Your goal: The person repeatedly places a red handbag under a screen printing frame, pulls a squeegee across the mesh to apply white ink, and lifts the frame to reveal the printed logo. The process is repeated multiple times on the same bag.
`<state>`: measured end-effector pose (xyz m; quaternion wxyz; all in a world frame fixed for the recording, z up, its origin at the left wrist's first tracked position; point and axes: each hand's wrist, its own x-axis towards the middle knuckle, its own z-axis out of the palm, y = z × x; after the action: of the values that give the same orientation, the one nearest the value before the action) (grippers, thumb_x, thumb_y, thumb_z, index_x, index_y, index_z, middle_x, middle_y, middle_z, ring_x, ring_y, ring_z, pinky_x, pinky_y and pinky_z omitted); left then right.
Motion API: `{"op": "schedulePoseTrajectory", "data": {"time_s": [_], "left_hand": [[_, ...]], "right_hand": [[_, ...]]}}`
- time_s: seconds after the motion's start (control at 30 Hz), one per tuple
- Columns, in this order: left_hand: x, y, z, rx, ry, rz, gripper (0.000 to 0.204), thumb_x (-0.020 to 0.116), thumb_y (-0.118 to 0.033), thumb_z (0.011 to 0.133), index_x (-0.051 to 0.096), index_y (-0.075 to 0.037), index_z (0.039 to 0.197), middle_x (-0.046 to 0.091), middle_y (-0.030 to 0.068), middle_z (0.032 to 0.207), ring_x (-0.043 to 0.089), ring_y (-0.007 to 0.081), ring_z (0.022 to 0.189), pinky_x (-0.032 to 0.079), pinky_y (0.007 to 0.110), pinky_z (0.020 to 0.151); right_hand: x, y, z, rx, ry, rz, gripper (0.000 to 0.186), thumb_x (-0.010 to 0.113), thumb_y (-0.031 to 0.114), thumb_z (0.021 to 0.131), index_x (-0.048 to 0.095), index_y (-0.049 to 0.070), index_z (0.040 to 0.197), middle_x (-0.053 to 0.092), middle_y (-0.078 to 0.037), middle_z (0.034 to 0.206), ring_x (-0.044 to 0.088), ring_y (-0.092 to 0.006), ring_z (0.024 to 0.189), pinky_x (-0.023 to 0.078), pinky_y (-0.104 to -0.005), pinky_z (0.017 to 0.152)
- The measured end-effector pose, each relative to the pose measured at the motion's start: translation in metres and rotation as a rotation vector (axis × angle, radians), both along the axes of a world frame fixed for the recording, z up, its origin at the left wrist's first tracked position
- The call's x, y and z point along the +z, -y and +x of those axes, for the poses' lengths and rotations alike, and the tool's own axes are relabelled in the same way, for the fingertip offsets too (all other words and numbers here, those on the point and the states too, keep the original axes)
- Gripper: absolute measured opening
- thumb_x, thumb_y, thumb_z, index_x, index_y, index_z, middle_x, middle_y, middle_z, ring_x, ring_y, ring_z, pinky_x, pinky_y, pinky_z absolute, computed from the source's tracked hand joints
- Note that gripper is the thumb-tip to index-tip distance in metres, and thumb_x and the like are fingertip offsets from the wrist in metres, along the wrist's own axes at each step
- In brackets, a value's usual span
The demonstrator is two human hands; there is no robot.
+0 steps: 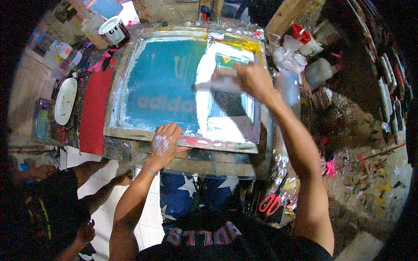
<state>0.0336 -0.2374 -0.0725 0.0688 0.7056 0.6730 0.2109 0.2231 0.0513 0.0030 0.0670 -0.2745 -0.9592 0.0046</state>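
Note:
A screen-printing frame (pixel 117 131) with a teal mesh lies on the bench before me; faint lettering shows through the mesh. White ink or glare covers part of its right side, around a dark stencil area. My left hand (pixel 165 141), with white smears on its back, grips the frame's near edge, fingers over the wood and thumb below. Over the right part of the mesh, my right hand (pixel 251 78) is closed on a squeegee (pixel 217 84), blurred by motion. Whether its blade touches the mesh I cannot tell.
Left of the frame lie a red cloth (pixel 93 113) and a white oval dish (pixel 65 102). An ink tub (pixel 114 32) stands at the far left. Plastic bottles and bags (pixel 289 58) crowd the right. Red-handled scissors (pixel 270 203) lie near my right arm. Another person (pixel 52 209) is at lower left.

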Motion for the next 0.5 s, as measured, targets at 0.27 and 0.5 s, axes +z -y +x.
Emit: {"op": "schedulePoseTrajectory", "data": {"time_s": [0.27, 0.5], "left_hand": [[-0.001, -0.001, 0.0, 0.015, -0.011, -0.047, 0.051, 0.088, -0.023, 0.056, 0.056, -0.004, 0.092, 0.054, 0.012, 0.092, 0.055, 0.0322, 0.091, 0.042, 0.042, 0.077], [0.002, -0.001, 0.001, 0.002, 0.032, 0.011, 0.053, 0.089, -0.022, 0.055, 0.058, -0.004, 0.093, 0.054, 0.0121, 0.092, 0.055, 0.0316, 0.09, 0.042, 0.041, 0.077]], "right_hand": [[-0.018, -0.076, -0.022, -0.153, 0.01, 0.056, 0.029, 0.07, 0.029, 0.081, 0.066, 0.008, 0.101, 0.071, -0.021, 0.089, 0.069, -0.0395, 0.088, 0.055, -0.0521, 0.077], [-0.019, 0.026, 0.011, -0.31, 0.007, -0.046, 0.019, 0.065, 0.023, 0.086, 0.061, 0.007, 0.094, 0.068, -0.02, 0.082, 0.067, -0.04, 0.079, 0.053, -0.0513, 0.066]]}}
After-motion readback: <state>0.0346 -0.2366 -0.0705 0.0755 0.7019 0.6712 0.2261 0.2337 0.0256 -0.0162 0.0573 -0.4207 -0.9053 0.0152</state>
